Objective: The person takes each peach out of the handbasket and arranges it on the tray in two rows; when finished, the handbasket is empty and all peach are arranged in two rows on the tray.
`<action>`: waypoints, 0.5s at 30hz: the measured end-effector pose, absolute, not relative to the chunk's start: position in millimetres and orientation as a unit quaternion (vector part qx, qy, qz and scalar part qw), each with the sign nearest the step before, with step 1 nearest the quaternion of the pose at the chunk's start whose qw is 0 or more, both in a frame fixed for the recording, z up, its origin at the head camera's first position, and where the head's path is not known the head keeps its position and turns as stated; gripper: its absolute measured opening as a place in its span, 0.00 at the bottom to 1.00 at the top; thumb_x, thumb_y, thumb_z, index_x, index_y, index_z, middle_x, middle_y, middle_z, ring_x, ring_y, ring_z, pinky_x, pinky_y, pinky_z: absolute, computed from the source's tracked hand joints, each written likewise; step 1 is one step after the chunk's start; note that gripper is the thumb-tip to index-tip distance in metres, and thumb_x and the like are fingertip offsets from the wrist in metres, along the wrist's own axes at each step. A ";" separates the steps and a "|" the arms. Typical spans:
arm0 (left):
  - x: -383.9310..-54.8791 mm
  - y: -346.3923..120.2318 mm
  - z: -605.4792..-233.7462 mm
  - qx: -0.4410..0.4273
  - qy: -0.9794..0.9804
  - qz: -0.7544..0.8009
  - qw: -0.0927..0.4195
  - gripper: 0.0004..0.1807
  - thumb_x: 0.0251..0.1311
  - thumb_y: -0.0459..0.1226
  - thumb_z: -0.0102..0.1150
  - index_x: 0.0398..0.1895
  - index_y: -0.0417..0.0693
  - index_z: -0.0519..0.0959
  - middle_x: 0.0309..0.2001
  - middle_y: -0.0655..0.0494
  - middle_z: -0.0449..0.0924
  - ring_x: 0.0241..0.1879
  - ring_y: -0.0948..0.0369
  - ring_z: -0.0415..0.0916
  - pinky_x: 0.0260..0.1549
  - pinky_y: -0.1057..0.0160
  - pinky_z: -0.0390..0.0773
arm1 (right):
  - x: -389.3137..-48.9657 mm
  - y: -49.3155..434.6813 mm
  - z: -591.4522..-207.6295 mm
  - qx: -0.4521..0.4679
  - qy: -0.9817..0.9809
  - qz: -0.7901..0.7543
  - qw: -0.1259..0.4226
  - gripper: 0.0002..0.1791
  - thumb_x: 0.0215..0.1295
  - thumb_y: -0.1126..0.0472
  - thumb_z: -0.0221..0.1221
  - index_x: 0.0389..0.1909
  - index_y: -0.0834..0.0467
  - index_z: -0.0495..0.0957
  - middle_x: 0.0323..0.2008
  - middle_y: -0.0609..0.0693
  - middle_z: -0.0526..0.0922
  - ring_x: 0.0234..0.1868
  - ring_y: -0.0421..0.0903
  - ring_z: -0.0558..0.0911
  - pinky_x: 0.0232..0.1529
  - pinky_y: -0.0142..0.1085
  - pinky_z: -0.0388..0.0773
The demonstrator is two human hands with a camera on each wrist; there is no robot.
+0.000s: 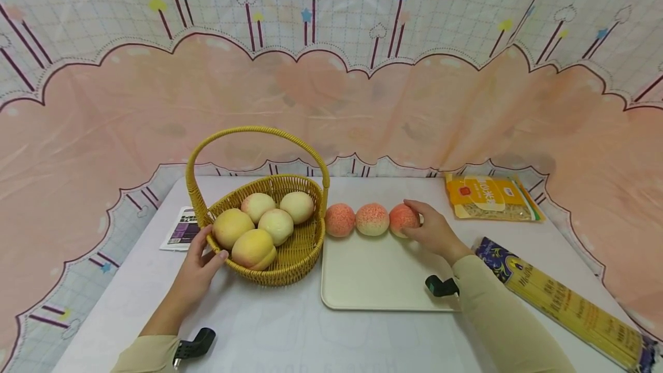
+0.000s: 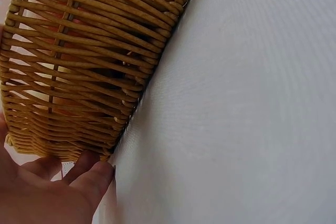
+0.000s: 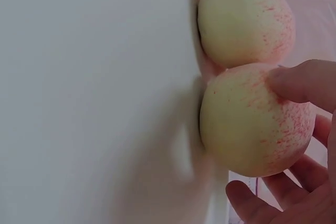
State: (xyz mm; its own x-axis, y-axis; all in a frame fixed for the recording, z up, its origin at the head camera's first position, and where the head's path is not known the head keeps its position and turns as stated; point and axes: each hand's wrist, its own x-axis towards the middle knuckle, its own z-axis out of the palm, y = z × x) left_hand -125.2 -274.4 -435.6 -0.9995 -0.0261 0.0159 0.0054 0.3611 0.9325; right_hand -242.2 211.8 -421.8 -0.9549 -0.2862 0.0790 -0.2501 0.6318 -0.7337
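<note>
A yellow wicker basket (image 1: 290,272) with a tall arched handle stands left of the middle and holds several pale and yellow peaches (image 1: 253,249). At its left side my left hand (image 1: 199,263) grips the rim, thumb on top; the left wrist view has fingers against the woven wall (image 2: 79,77). Three pink peaches sit in a row along the back of a cream tray (image 1: 378,281). My right hand (image 1: 432,232) grips the rightmost peach (image 3: 252,124), its thumb on one side and fingers around the other. The middle peach (image 1: 372,219) touches or nearly touches it.
An orange bag of grain (image 1: 492,197) lies at the back right. A long yellow noodle packet (image 1: 564,301) lies slanted along the right side. Behind the basket's left side is a white and purple packet (image 1: 181,230). A patterned cloth (image 1: 362,108) hangs behind the table.
</note>
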 end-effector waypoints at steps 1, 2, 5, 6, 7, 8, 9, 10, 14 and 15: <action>-125.3 -274.2 -435.6 0.007 -0.824 -0.567 0.014 0.42 0.75 0.37 0.50 0.80 0.41 0.36 0.78 0.31 0.31 0.69 0.24 0.48 0.64 0.31 0.56 | -242.5 211.5 -421.7 -0.151 0.903 -0.401 0.021 0.38 0.63 0.61 0.66 0.72 0.66 0.63 0.70 0.68 0.64 0.69 0.66 0.64 0.68 0.59 0.62; -125.3 -274.0 -435.5 0.007 -0.823 -0.568 0.014 0.42 0.75 0.37 0.50 0.80 0.40 0.36 0.77 0.31 0.31 0.69 0.24 0.48 0.64 0.31 0.56 | -242.8 211.2 -421.5 -0.153 0.904 -0.399 0.020 0.38 0.63 0.61 0.66 0.72 0.67 0.63 0.70 0.68 0.64 0.70 0.66 0.63 0.68 0.59 0.61; -124.8 -273.6 -435.4 0.008 -0.822 -0.570 0.014 0.41 0.75 0.36 0.49 0.79 0.40 0.36 0.77 0.31 0.31 0.69 0.24 0.48 0.64 0.31 0.56 | -241.7 210.6 -419.3 -0.146 0.904 -0.401 0.023 0.40 0.63 0.60 0.66 0.73 0.67 0.61 0.71 0.69 0.62 0.70 0.67 0.61 0.69 0.60 0.59; -124.8 -273.6 -435.4 0.008 -0.822 -0.569 0.014 0.42 0.75 0.36 0.49 0.79 0.40 0.36 0.77 0.31 0.31 0.69 0.24 0.47 0.64 0.31 0.56 | -241.2 210.8 -418.4 -0.139 0.904 -0.403 0.026 0.40 0.64 0.59 0.66 0.73 0.66 0.60 0.71 0.69 0.61 0.70 0.67 0.61 0.68 0.61 0.59; -124.8 -273.7 -435.6 0.009 -0.822 -0.569 0.013 0.42 0.75 0.36 0.49 0.79 0.40 0.36 0.77 0.31 0.31 0.69 0.24 0.47 0.64 0.31 0.55 | -240.5 211.0 -417.6 -0.134 0.904 -0.405 0.029 0.41 0.64 0.58 0.65 0.74 0.66 0.60 0.71 0.69 0.61 0.70 0.67 0.61 0.68 0.61 0.60; -124.8 -273.8 -435.7 0.009 -0.824 -0.567 0.013 0.42 0.75 0.37 0.50 0.79 0.40 0.36 0.77 0.31 0.30 0.69 0.24 0.47 0.64 0.31 0.56 | -239.9 211.5 -416.9 -0.127 0.904 -0.407 0.032 0.41 0.64 0.57 0.65 0.74 0.66 0.59 0.71 0.69 0.61 0.70 0.67 0.62 0.67 0.61 0.61; -124.9 -274.1 -435.9 0.010 -0.825 -0.565 0.013 0.42 0.75 0.37 0.50 0.79 0.40 0.36 0.78 0.31 0.30 0.69 0.24 0.47 0.64 0.31 0.56 | -239.2 211.9 -416.2 -0.122 0.904 -0.409 0.035 0.42 0.65 0.56 0.65 0.74 0.66 0.59 0.71 0.69 0.61 0.70 0.67 0.62 0.67 0.61 0.62; -125.0 -274.3 -436.0 0.010 -0.826 -0.563 0.013 0.42 0.75 0.37 0.50 0.80 0.40 0.36 0.78 0.31 0.30 0.69 0.24 0.47 0.64 0.31 0.56 | -238.8 212.5 -416.0 -0.116 0.904 -0.410 0.039 0.41 0.65 0.55 0.65 0.74 0.65 0.59 0.71 0.68 0.62 0.69 0.67 0.63 0.66 0.61 0.63; -125.5 -275.0 -436.3 0.007 -0.827 -0.562 0.013 0.42 0.75 0.37 0.50 0.80 0.41 0.35 0.78 0.32 0.30 0.69 0.25 0.46 0.64 0.32 0.55 | -238.7 214.2 -417.3 -0.109 0.900 -0.418 0.048 0.39 0.67 0.55 0.64 0.73 0.66 0.60 0.69 0.67 0.65 0.67 0.64 0.67 0.64 0.58 0.69; -125.8 -275.1 -436.4 0.006 -0.827 -0.562 0.012 0.42 0.75 0.37 0.50 0.80 0.41 0.35 0.78 0.32 0.30 0.69 0.24 0.46 0.64 0.31 0.55 | -238.6 214.4 -417.8 -0.109 0.900 -0.420 0.049 0.39 0.67 0.55 0.64 0.73 0.66 0.61 0.69 0.67 0.66 0.67 0.64 0.68 0.63 0.57 0.70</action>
